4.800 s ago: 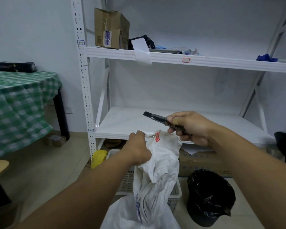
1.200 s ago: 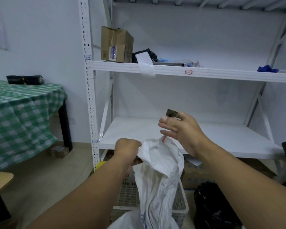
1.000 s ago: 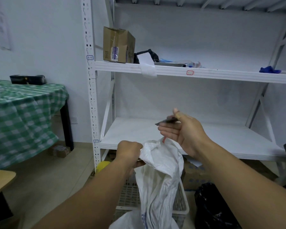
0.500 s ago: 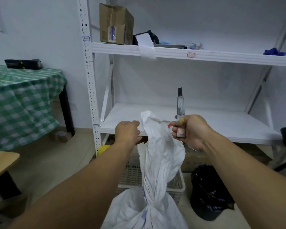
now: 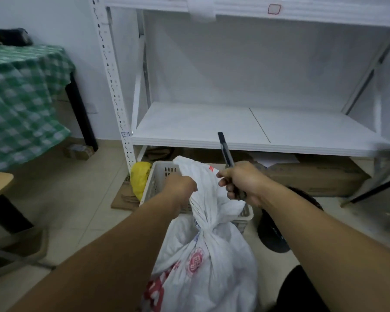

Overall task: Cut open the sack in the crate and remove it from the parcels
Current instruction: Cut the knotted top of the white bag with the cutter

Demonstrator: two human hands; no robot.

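Note:
A white woven sack (image 5: 208,262) with red printing is tied shut at a twisted neck and stands in front of me. My left hand (image 5: 182,188) grips the loose top of the sack just above the tie and holds it up. My right hand (image 5: 241,183) is shut on a dark utility knife (image 5: 225,150), whose tip points up and away, right beside the sack's top. A beige slotted crate (image 5: 154,183) sits on the floor behind the sack; whether the sack rests in it is hidden. No parcels show.
A white metal shelf unit (image 5: 252,134) stands straight ahead, with cardboard boxes (image 5: 313,176) under its lowest board. A yellow bag (image 5: 140,176) lies left of the crate, a black bin (image 5: 275,233) to the right. A table with a green checked cloth (image 5: 20,97) is at the left.
The view has tipped downward, so the sack's tied neck and printed body now show. Both hands sit lower in frame, and the knife leans slightly left instead of standing upright.

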